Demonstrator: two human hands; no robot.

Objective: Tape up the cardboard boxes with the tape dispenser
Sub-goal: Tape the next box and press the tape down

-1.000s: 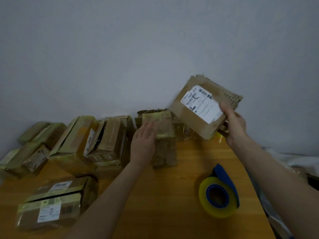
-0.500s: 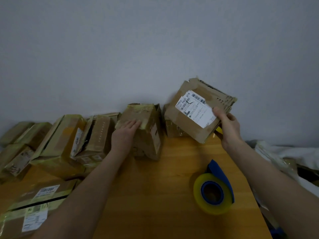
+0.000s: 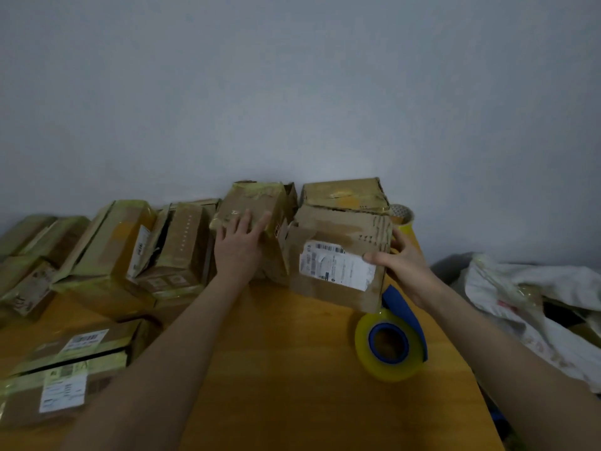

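Toward the right edge of the tabletop (image 3: 286, 379), the tape dispenser (image 3: 388, 346) lay untouched. Just beyond it, the right hand (image 3: 406, 266) gripped the labelled box (image 3: 328, 288) by its right side, thumb across the label. At the far edge, the left hand (image 3: 239, 244), fingers straight, pressed flat on a taped box (image 3: 250, 203). Judged step: positioning the next box. It would then need seating seam-up, with one hand freed for the dispenser.
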